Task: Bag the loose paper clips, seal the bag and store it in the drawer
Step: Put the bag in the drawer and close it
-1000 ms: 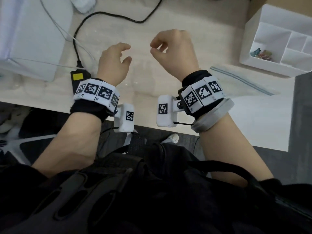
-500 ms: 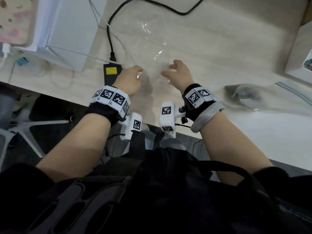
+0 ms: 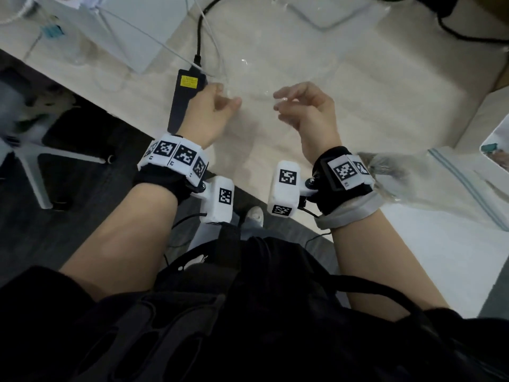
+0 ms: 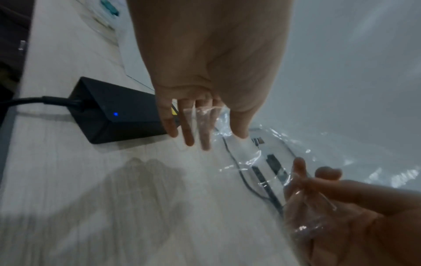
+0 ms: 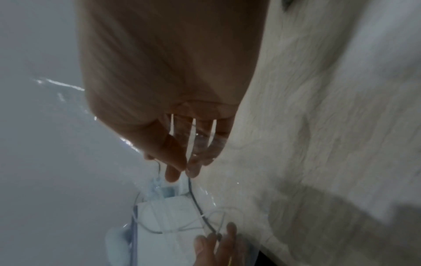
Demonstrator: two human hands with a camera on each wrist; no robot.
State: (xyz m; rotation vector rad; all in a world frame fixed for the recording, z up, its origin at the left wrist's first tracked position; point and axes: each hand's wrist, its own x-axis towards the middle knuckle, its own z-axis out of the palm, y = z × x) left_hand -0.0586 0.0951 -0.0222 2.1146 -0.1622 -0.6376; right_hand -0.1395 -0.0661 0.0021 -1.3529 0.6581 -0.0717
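Observation:
A clear plastic bag (image 3: 254,78) hangs stretched between my two hands above the pale desk (image 3: 371,100). My left hand (image 3: 231,102) pinches its left edge, and the film lies across those fingers (image 4: 201,126) in the left wrist view. On the other side my right hand (image 3: 278,102) pinches the right edge between thumb and forefinger (image 5: 180,172). Small coloured pieces (image 3: 491,150), too blurred to identify, lie in a white organiser (image 3: 498,133) at the far right edge. No drawer is in view.
A black power brick (image 3: 184,97) with a yellow label sits just left of my left hand, with cables running back from it. A second clear bag with a blue zip strip (image 3: 454,188) lies by my right wrist. A white box (image 3: 132,28) stands at the back left.
Both hands came nearer the desk's front edge and now hold the clear bag spread between them. The view swung left, so the organiser moved to the right edge.

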